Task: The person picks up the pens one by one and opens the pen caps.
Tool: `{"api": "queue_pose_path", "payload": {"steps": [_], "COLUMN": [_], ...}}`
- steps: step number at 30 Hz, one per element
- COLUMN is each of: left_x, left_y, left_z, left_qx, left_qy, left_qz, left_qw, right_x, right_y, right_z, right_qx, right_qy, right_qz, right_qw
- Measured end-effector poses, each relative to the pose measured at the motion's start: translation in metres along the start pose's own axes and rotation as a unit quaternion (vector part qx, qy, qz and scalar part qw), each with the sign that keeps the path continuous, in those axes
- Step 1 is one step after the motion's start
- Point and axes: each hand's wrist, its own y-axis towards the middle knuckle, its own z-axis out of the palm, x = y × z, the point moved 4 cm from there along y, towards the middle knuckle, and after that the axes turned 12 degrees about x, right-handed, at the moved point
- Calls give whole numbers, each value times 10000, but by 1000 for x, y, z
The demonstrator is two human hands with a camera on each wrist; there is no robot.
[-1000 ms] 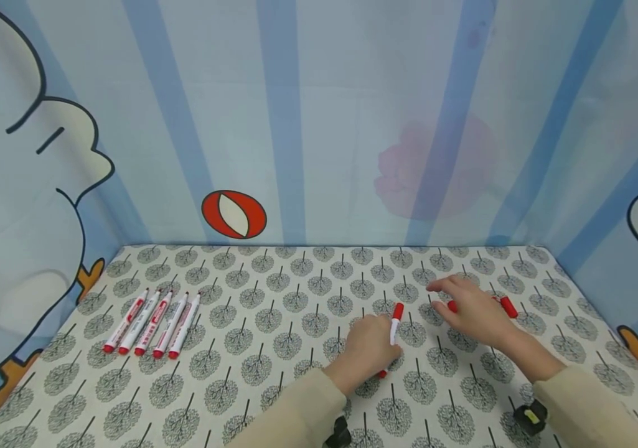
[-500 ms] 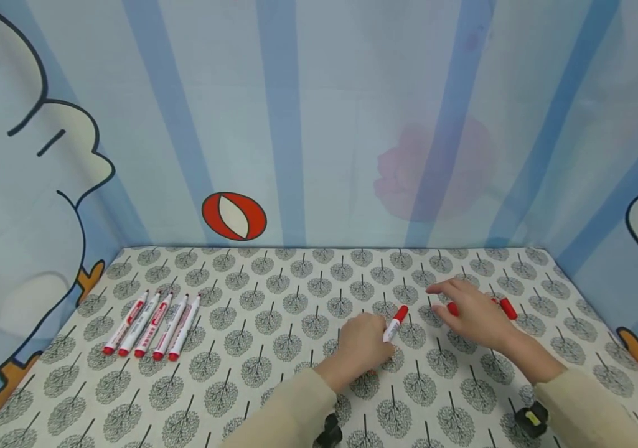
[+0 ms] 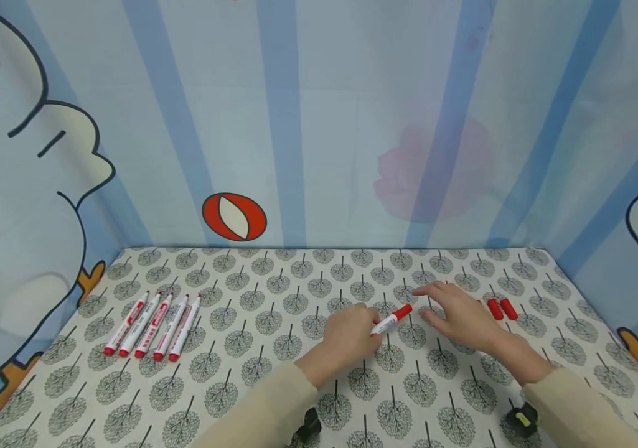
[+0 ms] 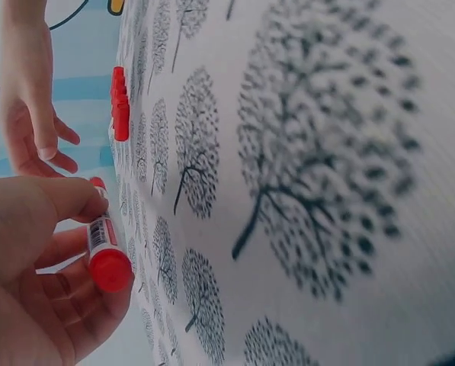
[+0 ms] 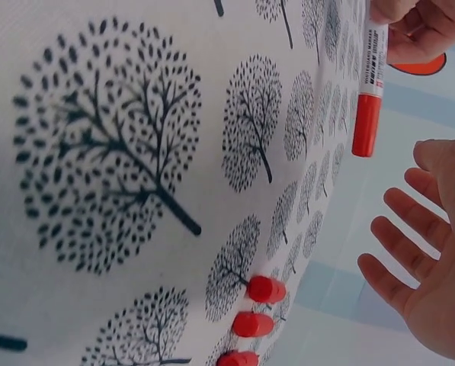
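Note:
My left hand [image 3: 349, 333] pinches a whiteboard marker [image 3: 386, 325] with a white barrel above the patterned cloth. Its red cap [image 3: 403, 312] points right and away, towards my right hand. In the left wrist view, thumb and fingers grip the printed barrel [image 4: 102, 232], with the red end plug [image 4: 110, 271] facing the camera. My right hand [image 3: 461, 316] hovers just right of the cap, apart from it, fingers spread and holding nothing. Small red caps lie beyond that hand, two plainly seen, including a red cap [image 3: 509, 308]; the right wrist view shows another red cap [image 5: 238, 358].
On the left of the table, several white-and-red markers [image 3: 153, 325] lie side by side in a slanted row. Tree-patterned cloth [image 3: 274, 386] covers the table. A blue striped backdrop [image 3: 330, 124] rises along its far edge.
The left hand has swung the marker from nearly upright in view to slanting right, and drifted left and up. The right hand has shifted slightly left, uncovering more of the red caps.

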Motion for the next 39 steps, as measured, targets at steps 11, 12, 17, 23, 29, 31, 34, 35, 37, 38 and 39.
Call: {"api": "queue_pose_path", "payload": {"steps": [11, 12, 17, 23, 29, 31, 34, 35, 37, 38, 39], "left_x": [6, 7, 8, 11, 16, 18, 21, 22, 25, 26, 28], "left_y": [-15, -16, -23, -30, -37, -40, -45, -47, -49, -51, -52], "left_z": [-12, -14, -21, -27, -34, -36, -39, -40, -42, -43, -44], "left_qx": [-3, -1, -99, -214, -407, -453, -546, -561, -585, -605, -621], "left_qy": [448, 500, 726, 862, 1016, 1024, 1058, 1046, 1018, 1014, 1007], "left_qz": [379, 420, 640, 834, 972, 1028, 1105, 1114, 1124, 1135, 1153], "left_qw": [9983, 9979, 9953, 9926, 9892, 9884, 9867, 9867, 9867, 9865, 9863], "right_x": [18, 21, 33, 40, 45, 48, 51, 52, 55, 56, 57], "right_y": [5, 5, 7, 9, 12, 12, 12, 12, 13, 13, 13], "right_z": [11, 11, 13, 13, 14, 14, 13, 13, 13, 13, 14], "right_qx": [254, 241, 137, 104, 98, 14, -116, -159, -218, -234, -246], "right_qy": [63, 51, -78, -100, 9, 33, 111, 151, 203, 257, 298], "right_qz": [-285, -337, -549, -594, -672, -720, -780, -794, -818, -833, -837], "right_qw": [9993, 9991, 9984, 9981, 9977, 9974, 9968, 9966, 9962, 9959, 9957]}}
